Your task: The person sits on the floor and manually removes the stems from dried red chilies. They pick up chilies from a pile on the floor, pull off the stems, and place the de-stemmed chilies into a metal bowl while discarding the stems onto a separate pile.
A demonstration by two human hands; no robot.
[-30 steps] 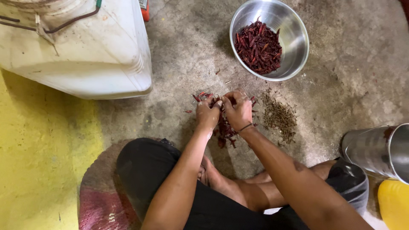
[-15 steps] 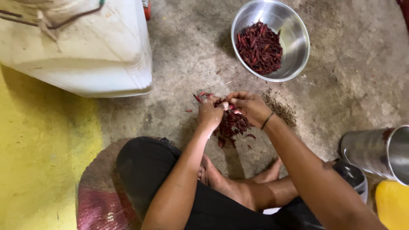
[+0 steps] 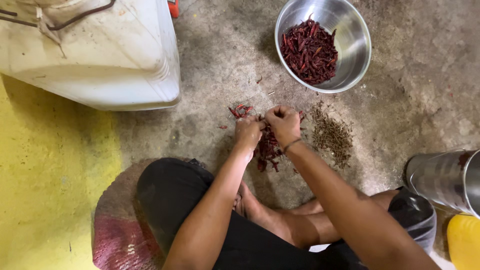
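My left hand and right hand pinch one dried chilli, probably destemming it; the steel bowl is partly filled, a floor pile remains.

floor: bare grey concrete, yellow-painted at 9 o'clock
bowl: steel, at 1 o'clock, holding dried red chillies
chilli pile: loose on the concrete at centre, a few strays at 11 o'clock of it
stems: brownish heap just at 3 o'clock of the pile
jerrycan: white, at 10 o'clock
steel vessel: at 4 o'clock
mat: round, at 7 o'clock
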